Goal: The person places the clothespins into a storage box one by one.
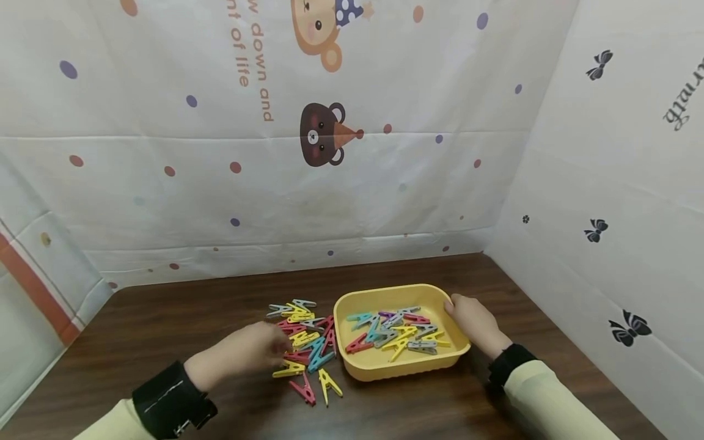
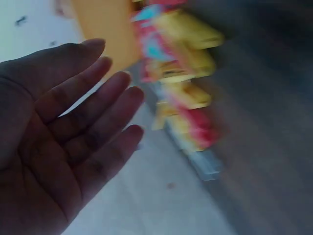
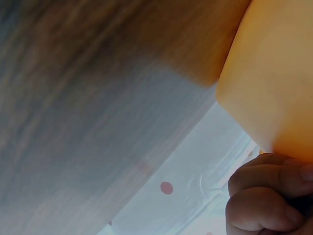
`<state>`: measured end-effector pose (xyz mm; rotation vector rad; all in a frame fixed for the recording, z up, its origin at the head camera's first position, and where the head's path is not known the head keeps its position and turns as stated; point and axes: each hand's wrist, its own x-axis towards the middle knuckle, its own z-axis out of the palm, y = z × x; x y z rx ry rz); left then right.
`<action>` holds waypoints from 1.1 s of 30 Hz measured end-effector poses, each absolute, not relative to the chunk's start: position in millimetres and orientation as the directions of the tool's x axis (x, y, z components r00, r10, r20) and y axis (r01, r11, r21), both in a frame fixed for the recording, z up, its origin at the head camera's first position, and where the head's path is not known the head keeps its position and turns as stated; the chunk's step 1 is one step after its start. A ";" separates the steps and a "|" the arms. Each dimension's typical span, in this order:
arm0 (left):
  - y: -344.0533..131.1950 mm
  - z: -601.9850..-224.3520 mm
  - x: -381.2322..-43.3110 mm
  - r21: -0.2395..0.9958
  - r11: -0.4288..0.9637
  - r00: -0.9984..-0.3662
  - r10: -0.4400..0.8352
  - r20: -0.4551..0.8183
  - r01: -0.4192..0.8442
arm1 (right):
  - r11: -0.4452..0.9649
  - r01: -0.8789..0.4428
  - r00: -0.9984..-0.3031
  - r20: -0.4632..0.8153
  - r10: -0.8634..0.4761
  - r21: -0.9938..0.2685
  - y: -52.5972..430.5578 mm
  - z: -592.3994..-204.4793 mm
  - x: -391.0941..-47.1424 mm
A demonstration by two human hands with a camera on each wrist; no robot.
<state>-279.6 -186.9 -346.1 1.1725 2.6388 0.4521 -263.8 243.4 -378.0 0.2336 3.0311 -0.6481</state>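
1. just left of the loose clothespins (image 1: pixel 319 362), the left hand (image 1: pixel 247 353) is loosely open, its fingers slightly bent and its palm holding nothing; whether a fingertip touches a clothespin, i cannot tell.
2. beyond that hand's fingertips, the pile spreads on the bench (image 1: pixel 165 327), red, yellow, blue and grey, with a yellow clothespin (image 1: pixel 327 385) at its near end.
3. to the right of the pile, the right hand (image 1: pixel 477 322) grips the right rim of the yellow tray (image 1: pixel 404 371), fingers curled.
4. left of the right hand, inside the tray, lie more mixed clothespins (image 1: pixel 404 332).
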 end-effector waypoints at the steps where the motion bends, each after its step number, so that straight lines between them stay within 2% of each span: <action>1: -189.2 -352.7 -278.8 0.360 0.633 -0.656 0.752 -0.073 0.686 | 0.901 0.154 -0.988 -0.064 0.140 -0.405 243.3 -377.8 -263.6; 10: -193.4 -385.2 -274.6 0.308 0.646 -0.671 0.741 -0.032 0.699 | 0.911 0.160 -0.987 -0.070 0.144 -0.381 243.5 -377.3 -264.9; 18: -187.9 -389.6 -274.2 0.330 0.658 -0.687 0.726 -0.039 0.677 | 0.905 0.163 -0.987 -0.055 0.153 -0.394 242.9 -378.5 -262.9; 28: -187.3 -387.1 -268.3 0.288 0.714 -0.735 0.677 -0.047 0.639 | 0.904 0.161 -0.986 -0.037 0.160 -0.396 242.8 -379.4 -262.5; 33: -191.8 -388.1 -265.2 0.235 0.694 -0.716 0.698 0.014 0.681 | 0.905 0.154 -0.988 -0.035 0.153 -0.397 243.0 -379.8 -261.6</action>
